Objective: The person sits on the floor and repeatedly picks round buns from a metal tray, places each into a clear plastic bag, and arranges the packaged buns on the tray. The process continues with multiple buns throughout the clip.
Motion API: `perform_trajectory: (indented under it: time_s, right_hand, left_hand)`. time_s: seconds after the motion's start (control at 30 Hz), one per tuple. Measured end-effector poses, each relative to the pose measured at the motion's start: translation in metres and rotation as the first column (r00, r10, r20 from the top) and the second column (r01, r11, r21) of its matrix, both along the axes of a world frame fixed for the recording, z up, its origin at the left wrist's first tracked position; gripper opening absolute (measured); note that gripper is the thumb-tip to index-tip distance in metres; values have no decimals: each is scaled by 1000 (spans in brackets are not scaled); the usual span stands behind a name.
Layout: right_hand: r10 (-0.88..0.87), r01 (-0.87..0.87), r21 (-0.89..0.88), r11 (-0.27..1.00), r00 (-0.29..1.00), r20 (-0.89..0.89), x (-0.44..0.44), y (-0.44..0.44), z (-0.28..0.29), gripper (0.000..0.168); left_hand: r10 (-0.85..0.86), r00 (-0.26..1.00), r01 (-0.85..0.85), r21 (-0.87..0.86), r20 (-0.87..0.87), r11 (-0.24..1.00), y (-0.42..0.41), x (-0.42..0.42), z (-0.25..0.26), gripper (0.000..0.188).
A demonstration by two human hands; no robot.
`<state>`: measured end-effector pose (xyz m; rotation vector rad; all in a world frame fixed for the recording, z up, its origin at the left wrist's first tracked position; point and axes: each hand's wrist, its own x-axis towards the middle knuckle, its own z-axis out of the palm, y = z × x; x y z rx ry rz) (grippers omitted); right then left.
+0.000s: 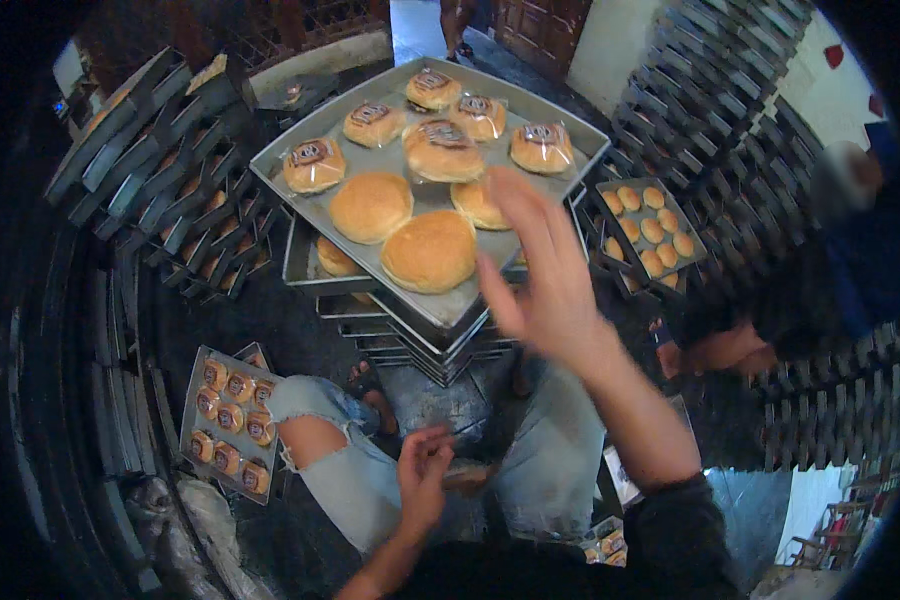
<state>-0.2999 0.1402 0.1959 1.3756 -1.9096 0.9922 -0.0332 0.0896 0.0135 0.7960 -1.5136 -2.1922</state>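
A metal baking tray (pixel 592 139) tops a stack of trays in front of me. On it lie several buns in clear printed wrappers, one of them a wrapped bun (pixel 444 154) at the middle, and a few bare buns, such as the bare bun (pixel 429 251) at the near corner. My right hand (pixel 544 277), blurred, is over the tray's right side with fingers apart, partly covering another bare bun (pixel 476 204); no held thing shows in it. My left hand (pixel 424 469) is low between my knees, fingers bent; whether it holds something thin is unclear.
A tray of wrapped buns (pixel 229 416) lies at lower left, and a tray of bare buns (pixel 652 229) at right. Tall tray stacks rise on both sides, such as the left stack (pixel 172 180). A person in dark clothing (pixel 832 277) is at right; another person's legs (pixel 456 26) show at the top.
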Motion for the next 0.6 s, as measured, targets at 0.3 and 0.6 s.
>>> perform_trajectory:
  time_s: [0.3,0.6]
  right_hand:
    - [-758,778,219,589,438,482,87,310,-262,26]
    - [-976,722,658,215,133,172,140,408,-322,17]
  left_hand:
    - [-128,973,127,16,194,992,-16,55,-56,19]
    - [-389,913,400,-83,123,913,33,-20,-12,21]
